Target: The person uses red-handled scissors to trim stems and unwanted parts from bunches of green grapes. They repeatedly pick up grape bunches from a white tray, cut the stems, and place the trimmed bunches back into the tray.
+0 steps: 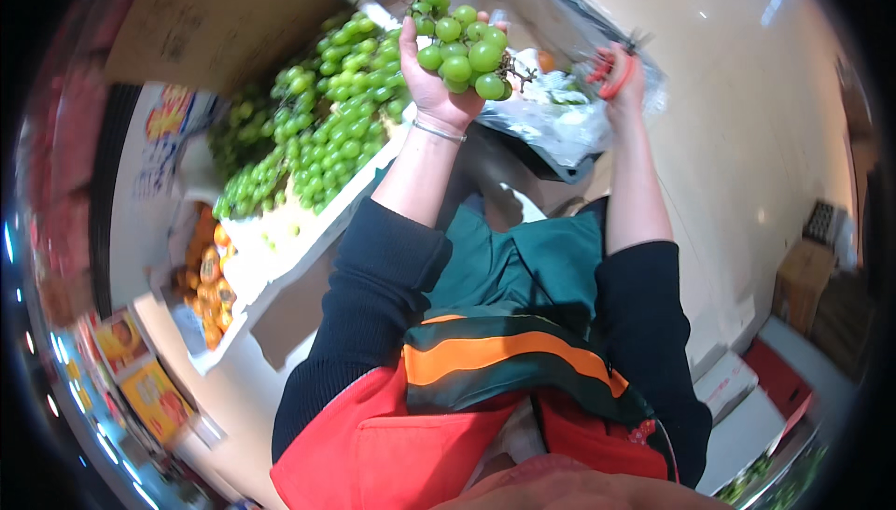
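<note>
My left hand point(439, 99) is raised at the upper middle, its palm and fingers closed round a bunch of green grapes point(457, 55). A bare brown stem end sticks out on the bunch's right side. To the right, my right hand point(627, 85) grips red-handled scissors point(613, 88); their blades are hard to make out, and something dark and spiky shows above the fingers. Left of my left forearm lies a large heap of green grapes point(341, 141) in a white-edged box point(317, 247).
Between my hands stands a bin with a clear plastic liner point(560, 132), containing scraps. A cardboard flap point(219, 20) rises behind the grapes. Orange fruit point(213, 291) lies at the left. Cartons point(803, 281) stand at the far right.
</note>
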`<control>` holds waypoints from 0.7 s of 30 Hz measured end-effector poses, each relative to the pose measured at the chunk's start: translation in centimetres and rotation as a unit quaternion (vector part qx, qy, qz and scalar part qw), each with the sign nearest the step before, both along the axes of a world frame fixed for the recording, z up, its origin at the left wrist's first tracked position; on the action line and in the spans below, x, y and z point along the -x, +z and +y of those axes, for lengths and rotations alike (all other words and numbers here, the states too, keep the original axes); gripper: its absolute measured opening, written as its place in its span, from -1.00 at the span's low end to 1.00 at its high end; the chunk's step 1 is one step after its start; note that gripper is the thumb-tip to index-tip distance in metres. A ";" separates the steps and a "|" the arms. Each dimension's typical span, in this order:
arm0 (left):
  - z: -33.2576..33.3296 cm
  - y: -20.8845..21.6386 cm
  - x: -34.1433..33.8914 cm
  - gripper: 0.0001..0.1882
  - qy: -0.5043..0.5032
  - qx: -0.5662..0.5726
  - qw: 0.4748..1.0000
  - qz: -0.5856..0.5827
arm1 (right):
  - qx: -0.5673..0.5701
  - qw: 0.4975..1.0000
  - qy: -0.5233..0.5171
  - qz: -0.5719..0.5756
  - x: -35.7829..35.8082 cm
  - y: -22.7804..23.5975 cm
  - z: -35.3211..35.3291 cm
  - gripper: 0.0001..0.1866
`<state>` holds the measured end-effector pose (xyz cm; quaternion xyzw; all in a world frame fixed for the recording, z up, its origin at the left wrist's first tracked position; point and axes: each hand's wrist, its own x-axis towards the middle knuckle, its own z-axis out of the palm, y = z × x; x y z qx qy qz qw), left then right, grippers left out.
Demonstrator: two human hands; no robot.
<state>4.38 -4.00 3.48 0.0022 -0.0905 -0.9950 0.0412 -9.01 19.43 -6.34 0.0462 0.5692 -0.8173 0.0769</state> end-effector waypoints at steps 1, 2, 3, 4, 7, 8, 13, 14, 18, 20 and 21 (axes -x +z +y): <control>-1.4 0.5 -1.0 -0.31 0.011 -0.022 0.999 0.021 | -0.032 0.999 0.040 -0.009 0.5 0.2 1.1 -0.67; -3.4 1.1 -2.5 -0.30 0.013 -0.011 0.998 0.058 | -0.060 0.995 0.077 -0.024 0.8 0.0 1.4 -0.62; -5.8 1.7 -4.1 -0.29 0.034 0.012 0.998 0.058 | -0.082 0.993 0.061 -0.051 1.2 0.0 1.7 -0.56; -8.2 2.2 -5.9 -0.29 0.050 0.036 0.996 0.065 | -0.042 0.995 0.080 -0.029 1.2 0.1 2.3 -0.65; -16.5 4.5 -13.4 -0.27 0.196 0.113 0.974 -0.032 | -0.023 0.994 0.105 -0.023 1.1 1.0 3.7 -0.72; -18.9 5.0 -16.2 -0.28 0.215 0.124 0.967 -0.060 | -0.032 0.996 0.078 -0.013 0.9 1.5 4.4 -0.74; -27.6 7.9 -29.4 -0.46 0.308 0.252 0.869 -0.293 | -0.039 0.999 0.022 0.008 -0.5 2.3 7.3 -0.69; -28.3 7.5 -31.1 -0.50 0.314 0.247 0.860 -0.317 | -0.039 0.999 0.009 -0.025 -0.7 2.0 7.6 -0.70; -28.1 3.8 -32.7 -0.59 0.304 0.239 0.811 -0.439 | -0.020 0.997 0.015 -0.078 -0.9 0.7 7.5 -0.71; -26.5 1.2 -31.7 -0.56 0.279 0.227 0.809 -0.465 | -0.016 0.998 0.025 -0.061 -1.1 0.0 6.4 -0.72; -25.7 0.1 -30.9 -0.56 0.294 0.206 0.808 -0.466 | 0.026 0.995 0.085 -0.055 -1.4 -0.1 5.8 -0.75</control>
